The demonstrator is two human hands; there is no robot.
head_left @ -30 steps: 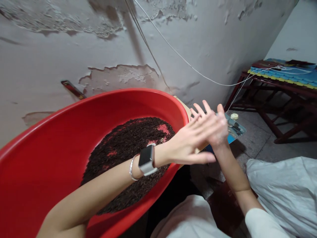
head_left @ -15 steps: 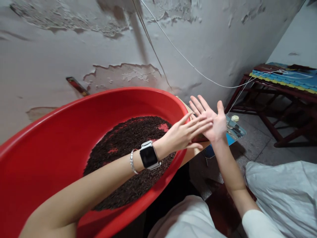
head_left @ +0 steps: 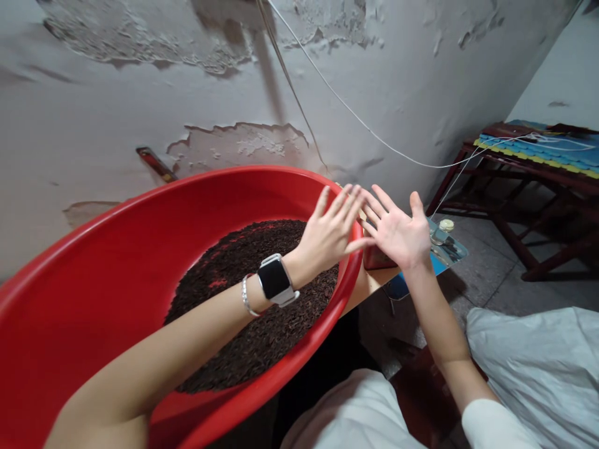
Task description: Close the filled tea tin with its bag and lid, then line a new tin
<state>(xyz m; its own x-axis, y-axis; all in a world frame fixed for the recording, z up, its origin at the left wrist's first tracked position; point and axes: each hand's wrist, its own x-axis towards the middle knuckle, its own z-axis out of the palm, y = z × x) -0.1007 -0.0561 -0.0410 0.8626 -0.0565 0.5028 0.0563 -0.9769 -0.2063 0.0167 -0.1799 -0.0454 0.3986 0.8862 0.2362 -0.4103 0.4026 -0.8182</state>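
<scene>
My left hand (head_left: 325,236), with a square watch (head_left: 274,278) and a silver bracelet (head_left: 248,295) on its wrist, is spread palm down over the right side of a large red tub (head_left: 112,249). My right hand (head_left: 401,236) lies just beyond the rim, palm up with its fingers apart. The fingertips of both hands meet or overlap slightly near the rim; whether they touch I cannot tell. Neither hand holds anything. Dark, flaky loose material (head_left: 248,349) covers the tub's bottom, partly hidden by my left forearm.
A wooden board (head_left: 362,290) lies beside the tub, with a dark red box (head_left: 377,259) partly behind my right hand. Farther right are a small blue table (head_left: 435,265) and a dark wooden bench (head_left: 528,153) topped with blue mats. White cable (head_left: 374,132) hangs along the peeling wall.
My left hand has drawn back leftward from across my right palm to its fingertips, and its fingers are more spread. My right hand has stayed almost where it was.
</scene>
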